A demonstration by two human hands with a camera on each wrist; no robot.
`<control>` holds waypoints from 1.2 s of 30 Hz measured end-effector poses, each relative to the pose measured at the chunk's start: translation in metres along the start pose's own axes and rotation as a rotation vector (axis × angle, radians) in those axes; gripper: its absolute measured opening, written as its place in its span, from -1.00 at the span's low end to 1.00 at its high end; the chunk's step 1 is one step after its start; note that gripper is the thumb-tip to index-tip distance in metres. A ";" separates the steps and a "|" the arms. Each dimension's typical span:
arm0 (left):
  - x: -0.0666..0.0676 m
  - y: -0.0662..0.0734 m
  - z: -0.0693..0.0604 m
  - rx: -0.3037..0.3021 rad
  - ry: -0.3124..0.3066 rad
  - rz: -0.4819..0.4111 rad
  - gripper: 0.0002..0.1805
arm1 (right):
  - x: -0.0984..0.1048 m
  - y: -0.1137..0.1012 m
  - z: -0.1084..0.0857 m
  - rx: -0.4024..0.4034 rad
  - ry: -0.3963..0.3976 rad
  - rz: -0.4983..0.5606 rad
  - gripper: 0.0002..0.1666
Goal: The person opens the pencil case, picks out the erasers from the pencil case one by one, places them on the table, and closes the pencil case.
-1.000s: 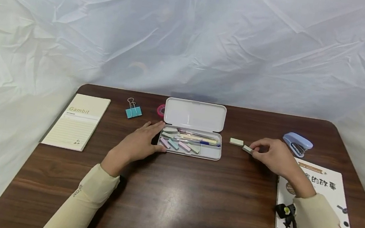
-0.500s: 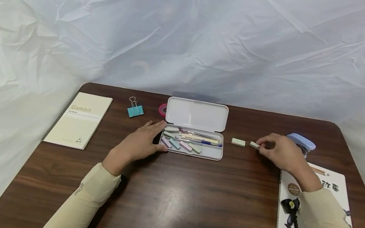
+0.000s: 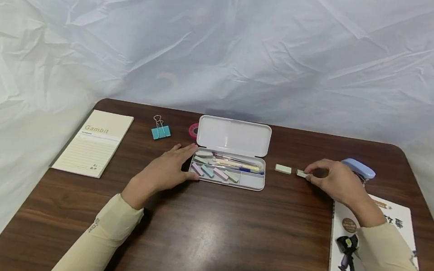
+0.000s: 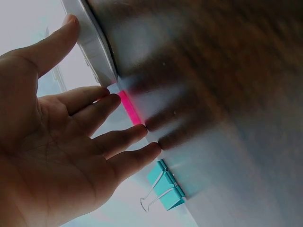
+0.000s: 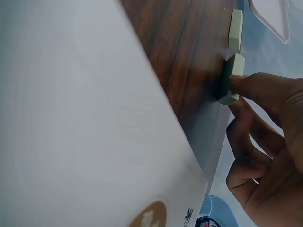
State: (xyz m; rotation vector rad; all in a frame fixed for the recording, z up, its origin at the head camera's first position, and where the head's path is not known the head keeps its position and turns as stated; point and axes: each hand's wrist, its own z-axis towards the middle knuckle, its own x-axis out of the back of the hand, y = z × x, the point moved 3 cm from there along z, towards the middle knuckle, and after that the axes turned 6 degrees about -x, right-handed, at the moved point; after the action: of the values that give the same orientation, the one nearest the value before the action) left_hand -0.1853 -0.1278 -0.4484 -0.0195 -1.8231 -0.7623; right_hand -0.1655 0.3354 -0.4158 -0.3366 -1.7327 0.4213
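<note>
An open white pencil case (image 3: 250,182) holds pens, a pencil and several small pastel blocks that look like erasers. At its left end lies my left hand (image 3: 168,166), fingers straight and spread, thumb by the front corner. In the left wrist view the palm of the left hand (image 4: 71,146) shows with nothing in it. To the right of the case, my right hand (image 3: 336,181) pinches a pale green eraser (image 3: 300,173) between thumb and finger, low at the tabletop. A second pale green eraser (image 3: 283,169) lies flat just left of it, a small gap apart.
A blue stapler (image 3: 358,168) stands behind the right hand. Under the right forearm lies a white book (image 3: 342,257). A teal binder clip (image 3: 161,132), a pink ring-shaped item (image 3: 193,129) and a notepad (image 3: 94,144) lie to the left on the dark wooden table (image 3: 202,243).
My right hand has moved slightly right and away from me with the eraser, which now lies roughly in line with the second one. The left hand stays at the case.
</note>
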 end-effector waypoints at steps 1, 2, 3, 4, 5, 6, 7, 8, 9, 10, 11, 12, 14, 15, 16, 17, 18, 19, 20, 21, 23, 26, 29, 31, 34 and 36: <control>0.002 0.001 0.000 0.007 -0.002 -0.011 0.09 | 0.000 0.000 0.000 -0.002 -0.006 0.008 -0.78; 0.004 0.004 -0.001 0.011 -0.011 -0.017 0.09 | -0.001 0.000 0.000 -0.005 -0.010 0.015 -0.79; 0.002 0.002 0.000 0.008 -0.005 -0.011 0.10 | -0.001 0.001 0.001 -0.005 -0.014 0.022 -0.80; 0.001 0.001 0.000 0.007 -0.004 -0.009 0.10 | -0.001 0.001 0.000 -0.003 -0.014 0.026 -0.80; 0.001 0.001 0.000 0.006 -0.003 -0.008 0.10 | -0.001 0.001 0.001 0.001 -0.013 0.028 -0.81; -0.002 -0.003 0.001 -0.004 0.007 -0.003 0.10 | -0.001 0.001 0.001 0.006 -0.011 0.030 -0.81; -0.001 -0.002 0.001 -0.004 0.001 0.003 0.10 | -0.001 0.001 0.000 0.011 -0.010 0.031 -0.81; -0.001 -0.003 0.001 -0.006 0.002 0.004 0.09 | -0.001 0.001 0.001 0.014 -0.009 0.033 -0.81; -0.003 -0.005 0.002 -0.007 0.008 0.007 0.10 | -0.001 0.001 0.001 0.018 -0.010 0.034 -0.81; -0.002 -0.005 0.001 -0.005 0.008 -0.004 0.09 | -0.002 0.001 0.001 0.020 -0.010 0.034 -0.82; -0.001 -0.003 0.001 -0.004 0.007 -0.005 0.09 | -0.002 0.001 0.001 0.018 -0.011 0.032 -0.82; -0.001 -0.004 0.001 -0.004 0.012 -0.011 0.09 | -0.002 0.000 0.001 0.017 -0.014 0.032 -0.82; 0.005 0.005 -0.003 0.010 0.003 -0.020 0.08 | -0.002 0.000 0.001 0.011 -0.018 0.028 -0.83; 0.008 0.009 -0.004 0.014 -0.005 -0.016 0.08 | -0.003 0.000 0.001 0.011 -0.020 0.028 -0.83; 0.011 0.014 -0.006 0.020 -0.012 -0.023 0.06 | -0.003 0.000 0.001 0.010 -0.020 0.023 -0.83; 0.013 0.018 -0.008 0.022 -0.019 -0.018 0.05 | -0.003 0.000 0.001 0.010 -0.020 0.019 -0.83; 0.015 0.020 -0.009 0.026 -0.020 -0.025 0.05 | -0.003 -0.001 0.001 0.014 -0.019 0.021 -0.82; 0.017 0.023 -0.010 0.027 -0.026 -0.017 0.05 | -0.003 -0.002 0.000 0.016 -0.015 0.025 -0.82; 0.015 0.020 -0.009 0.026 -0.019 -0.023 0.05 | -0.003 -0.003 0.000 0.024 -0.010 0.034 -0.81; 0.014 0.019 -0.009 0.021 -0.019 -0.017 0.05 | -0.003 -0.005 0.000 0.031 -0.003 0.048 -0.80; 0.008 0.010 -0.006 0.012 -0.001 -0.021 0.07 | -0.005 -0.010 -0.001 0.031 0.008 0.078 -0.76; -0.003 -0.005 0.001 -0.010 0.031 -0.005 0.09 | -0.011 -0.021 -0.002 0.025 0.015 0.145 -0.71; -0.006 -0.008 0.004 -0.017 0.034 0.018 0.10 | -0.019 -0.036 -0.002 0.021 0.006 0.214 -0.67; -0.004 -0.005 0.003 -0.022 0.032 0.032 0.11 | -0.025 -0.047 -0.002 0.034 -0.005 0.258 -0.68; 0.002 0.004 -0.002 -0.019 0.030 0.020 0.09 | -0.035 -0.065 -0.002 0.053 -0.019 0.312 -0.70; 0.008 0.014 -0.006 -0.010 0.020 0.018 0.07 | -0.043 -0.076 -0.001 0.060 -0.037 0.349 -0.71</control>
State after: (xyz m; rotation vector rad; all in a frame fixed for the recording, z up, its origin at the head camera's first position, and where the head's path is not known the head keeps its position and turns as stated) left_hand -0.1783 -0.1231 -0.4335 -0.0343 -1.7975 -0.7567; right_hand -0.1557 0.2486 -0.4189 -0.5940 -1.6951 0.7343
